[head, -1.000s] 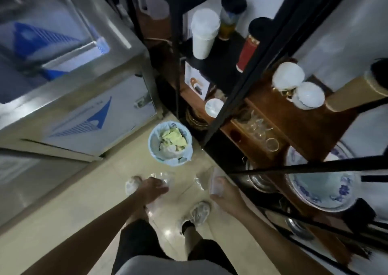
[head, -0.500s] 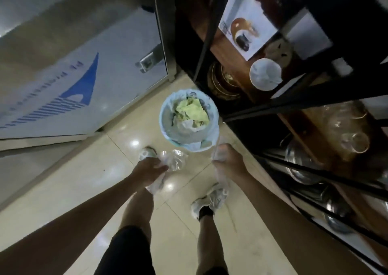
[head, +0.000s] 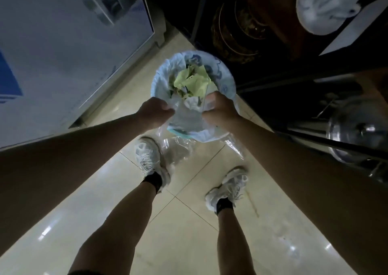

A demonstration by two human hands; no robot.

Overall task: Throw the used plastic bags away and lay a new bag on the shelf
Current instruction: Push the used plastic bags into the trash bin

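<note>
Both hands now over round lined bin (head: 159, 81): left hand (head: 154, 112) and right hand (head: 220, 112) fingers pinching crinkled clear plastic bags (head: 184, 117).

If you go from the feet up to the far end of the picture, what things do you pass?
White sneakers → clear plastic bags hanging from both hands → left hand and right hand → lined trash bin with green paper → dark shelf.

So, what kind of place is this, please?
Probably a kitchen or pantry area: a dark shelving rack holding a shiny steel pot, glossy beige floor tiles, and a small lined waste bin.
</note>
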